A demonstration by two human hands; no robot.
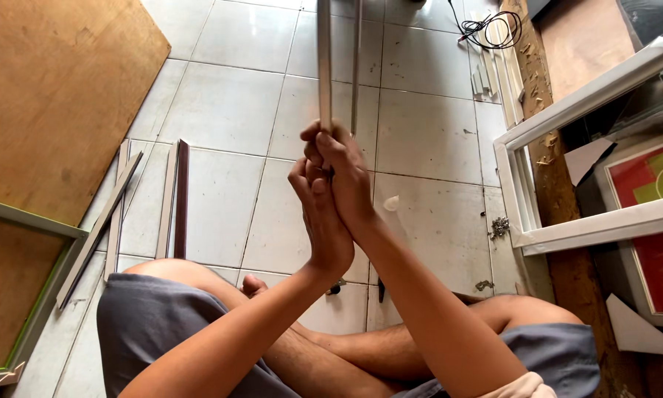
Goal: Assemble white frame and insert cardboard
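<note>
I sit cross-legged on a white tiled floor [228,110]. Both hands are raised in front of me, pressed together around a long thin metal strip [324,59] that runs up out of the top of the view. My right hand [342,173] wraps the strip's lower end with its fingers closed. My left hand [318,217] clasps against the right from below and the left. A second thin strip [356,66] stands just right of the first; I cannot tell which hand holds it.
A plywood sheet [51,96] and a grey frame [33,309] lie at left, with several loose metal strips [171,199] beside them. A white window frame [560,177] lies at right. Small screws [500,226] and a black cable [490,26] lie on the tiles.
</note>
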